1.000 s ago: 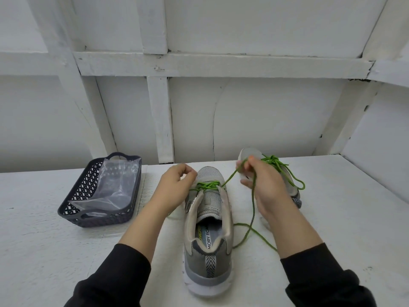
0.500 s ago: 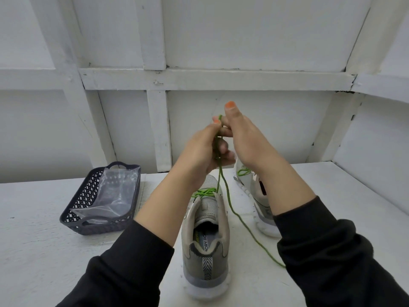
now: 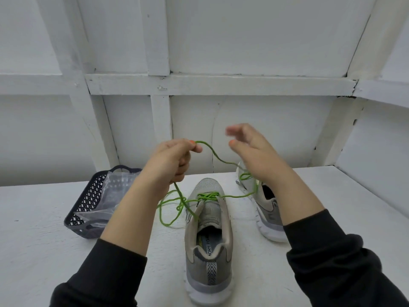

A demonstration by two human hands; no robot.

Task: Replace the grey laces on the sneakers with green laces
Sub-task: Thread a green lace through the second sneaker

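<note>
Parted and lowered since a moment ago, the left hand [image 3: 170, 158] pinches the limp, light green lace [image 3: 208, 196] threaded in the near sneaker [image 3: 208, 251] on the bench [image 3: 44, 229], the right hand [image 3: 254, 149] is spread empty, and the lace is probably best gripped near its stiffer tip.

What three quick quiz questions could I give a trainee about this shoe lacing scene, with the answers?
1. True or false: the left hand pinches the green lace.
2. What lies in the dark basket? A) a clear plastic bag B) a sneaker C) scissors
3. Short answer: which end of the near sneaker faces the person?

Key: 1 true; 2 A; 3 the heel.
</note>
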